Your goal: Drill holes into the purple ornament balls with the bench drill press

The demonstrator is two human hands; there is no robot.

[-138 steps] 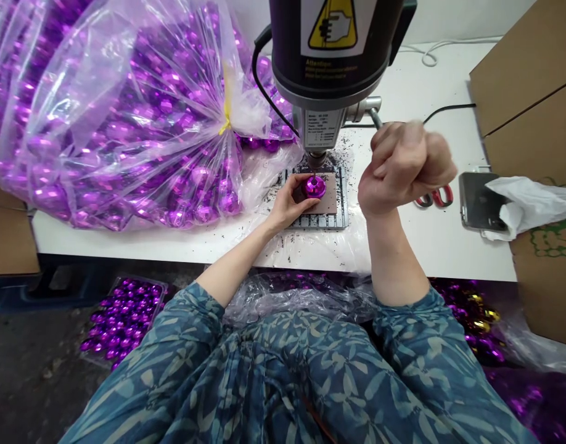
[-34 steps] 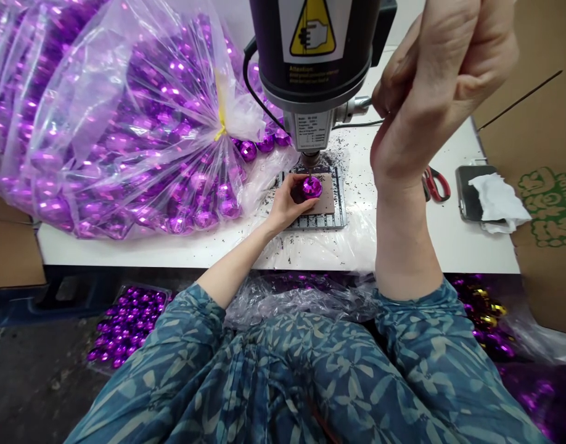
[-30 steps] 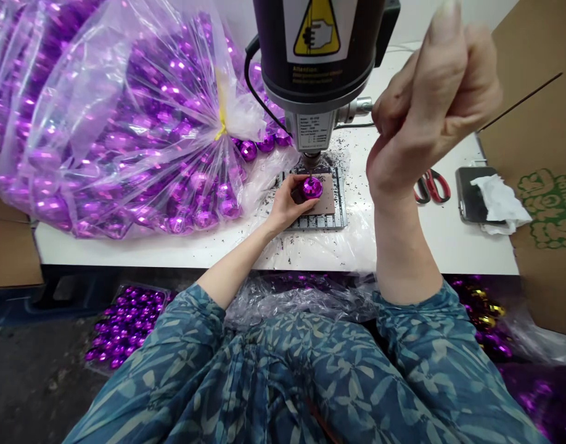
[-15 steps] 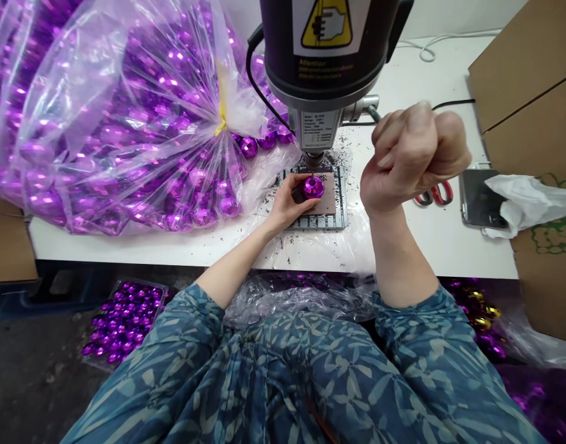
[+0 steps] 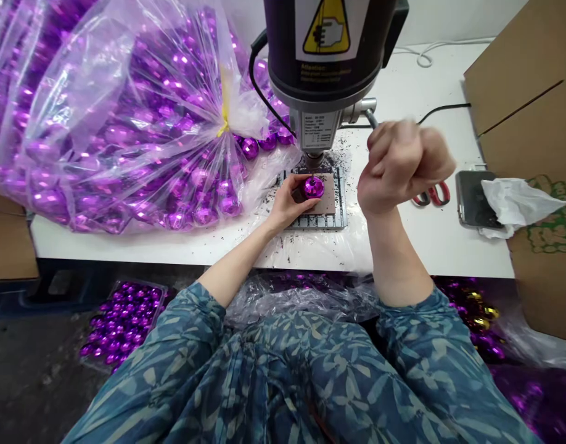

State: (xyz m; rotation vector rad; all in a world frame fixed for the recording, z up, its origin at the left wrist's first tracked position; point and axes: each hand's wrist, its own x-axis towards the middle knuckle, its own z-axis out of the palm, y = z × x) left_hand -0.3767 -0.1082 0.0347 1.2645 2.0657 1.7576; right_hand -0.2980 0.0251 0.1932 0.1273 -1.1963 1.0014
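Note:
Thumb and fingers of my left hand grip a shiny purple ball from its left side. The ball rests on a brown pad over a slotted metal base, directly under the chuck of a drill press. Raised at the right of the machine, my right hand is closed around the end of its metal lever; the fingers hide the grip. Dark shavings lie around the base.
A tied clear bag of purple balls fills the left of the white table. Scissors, a phone, tissue and a cardboard box are at right. A tray of purple balls sits lower left.
My right hand has moved slightly left and down with the lever. My left hand and the ball stay in place. The view has shifted a little.

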